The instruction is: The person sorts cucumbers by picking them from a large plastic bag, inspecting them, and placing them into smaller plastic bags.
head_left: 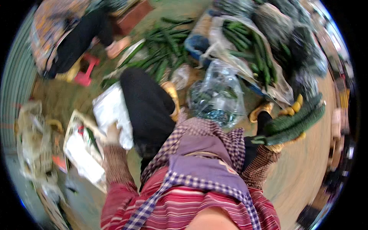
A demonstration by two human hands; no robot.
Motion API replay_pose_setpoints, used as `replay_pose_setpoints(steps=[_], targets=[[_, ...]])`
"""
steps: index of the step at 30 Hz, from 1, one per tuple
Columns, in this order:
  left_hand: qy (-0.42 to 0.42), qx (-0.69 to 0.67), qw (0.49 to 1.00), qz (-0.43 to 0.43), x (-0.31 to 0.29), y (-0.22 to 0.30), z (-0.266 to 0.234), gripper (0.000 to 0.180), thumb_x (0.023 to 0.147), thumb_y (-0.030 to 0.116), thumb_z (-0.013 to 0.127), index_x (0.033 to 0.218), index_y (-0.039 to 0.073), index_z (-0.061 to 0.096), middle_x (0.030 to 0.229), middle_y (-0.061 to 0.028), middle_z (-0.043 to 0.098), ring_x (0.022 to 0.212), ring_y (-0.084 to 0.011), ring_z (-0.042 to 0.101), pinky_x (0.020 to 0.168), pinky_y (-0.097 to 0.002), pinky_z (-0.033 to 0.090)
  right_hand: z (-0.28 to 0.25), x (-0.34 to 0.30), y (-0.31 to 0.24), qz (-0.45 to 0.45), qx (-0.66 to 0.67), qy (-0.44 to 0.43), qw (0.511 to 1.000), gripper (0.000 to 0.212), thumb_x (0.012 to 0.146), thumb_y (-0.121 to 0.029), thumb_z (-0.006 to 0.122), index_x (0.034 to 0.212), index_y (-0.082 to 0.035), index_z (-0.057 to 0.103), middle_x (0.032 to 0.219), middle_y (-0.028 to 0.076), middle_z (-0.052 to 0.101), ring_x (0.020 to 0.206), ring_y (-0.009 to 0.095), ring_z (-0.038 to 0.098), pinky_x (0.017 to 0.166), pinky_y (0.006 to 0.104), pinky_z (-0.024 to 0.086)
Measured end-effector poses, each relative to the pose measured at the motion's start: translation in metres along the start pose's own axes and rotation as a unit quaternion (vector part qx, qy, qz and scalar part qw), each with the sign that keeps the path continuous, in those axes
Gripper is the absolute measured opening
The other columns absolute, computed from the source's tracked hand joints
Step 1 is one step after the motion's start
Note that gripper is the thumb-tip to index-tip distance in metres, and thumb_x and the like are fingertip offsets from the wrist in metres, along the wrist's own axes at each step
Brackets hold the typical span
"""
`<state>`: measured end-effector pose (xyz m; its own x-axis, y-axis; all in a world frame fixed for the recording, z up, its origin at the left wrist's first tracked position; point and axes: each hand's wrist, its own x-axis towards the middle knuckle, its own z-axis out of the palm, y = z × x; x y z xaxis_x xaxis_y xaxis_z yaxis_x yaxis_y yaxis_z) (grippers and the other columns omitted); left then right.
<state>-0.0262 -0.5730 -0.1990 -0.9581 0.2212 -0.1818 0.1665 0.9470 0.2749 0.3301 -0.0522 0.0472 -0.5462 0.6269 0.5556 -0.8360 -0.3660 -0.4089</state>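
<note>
My right hand [298,104], in a yellowish glove, is wrapped round two or so long dark green cucumbers [295,124]. Its fingertips curl over their far side, and the cucumbers are raised off to my right. On the other side, my left hand [112,134] grips a crumpled white plastic sheet [111,103] beside my knee; motion smears its fingers somewhat. Just below that hand lies a pale shallow box [73,126] with white sheets and something dark green in it. Ahead of me a loose pile of cucumbers [168,42] covers the floor.
An open pale sack of cucumbers [264,57] lies ahead right, before several dark plastic bags [303,42]. A clear plastic bag [220,96] with dark contents sits between my feet. At far left are plastic bags [32,134]; a seated person [78,38] is near a pink stool [86,71].
</note>
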Motion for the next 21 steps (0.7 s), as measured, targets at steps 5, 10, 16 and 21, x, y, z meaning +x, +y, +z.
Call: replay_pose_setpoints(steps=[5,10,16,21], targets=[[0.374,-0.12,0.914,0.1,-0.018,0.108,-0.07,0.028,0.086,0.013,0.059,0.11,0.0,0.058,0.104,-0.0126,0.063,0.095,-0.0207,0.059,0.083,-0.0278,0.047,0.021,0.018,0.008,-0.042,-0.185,0.084,0.978,0.109,0.07,-0.053,0.074,0.144,-0.002,0.012,0.126,0.017,0.052,0.108,0.023,0.054,0.095,0.0424,0.044],[-0.005,-0.568,0.78,0.262,-0.043,0.377,-0.15,0.021,0.089,0.014,0.057,0.102,-0.002,0.062,0.089,-0.0108,0.066,0.073,-0.0104,0.06,0.069,-0.0227,0.049,-0.013,0.01,0.004,-0.037,-0.166,0.153,0.974,0.104,0.074,-0.055,0.069,0.145,-0.004,0.012,0.115,0.013,0.057,0.1,0.02,0.056,0.091,0.0386,0.047],[-0.11,0.014,0.951,0.29,-0.028,0.519,0.077,0.088,0.075,0.053,0.067,0.132,-0.007,0.036,0.113,-0.0183,0.059,0.102,-0.0313,0.058,0.098,-0.0368,0.038,-0.038,-0.004,0.033,-0.027,-0.156,0.202,0.967,0.095,0.077,-0.053,0.066,0.144,-0.007,0.019,0.115,0.009,0.054,0.102,0.019,0.052,0.093,0.0368,0.047],[-0.163,0.031,0.957,0.236,0.012,0.533,0.122,0.042,0.075,0.031,0.064,0.107,0.004,0.058,0.092,-0.0141,0.066,0.089,-0.0278,0.061,0.089,-0.0409,0.04,-0.061,-0.023,0.02,-0.054,-0.097,0.272,0.956,0.086,0.074,-0.054,0.068,0.134,-0.001,0.037,0.122,0.013,0.052,0.109,0.024,0.051,0.099,0.0413,0.043]])
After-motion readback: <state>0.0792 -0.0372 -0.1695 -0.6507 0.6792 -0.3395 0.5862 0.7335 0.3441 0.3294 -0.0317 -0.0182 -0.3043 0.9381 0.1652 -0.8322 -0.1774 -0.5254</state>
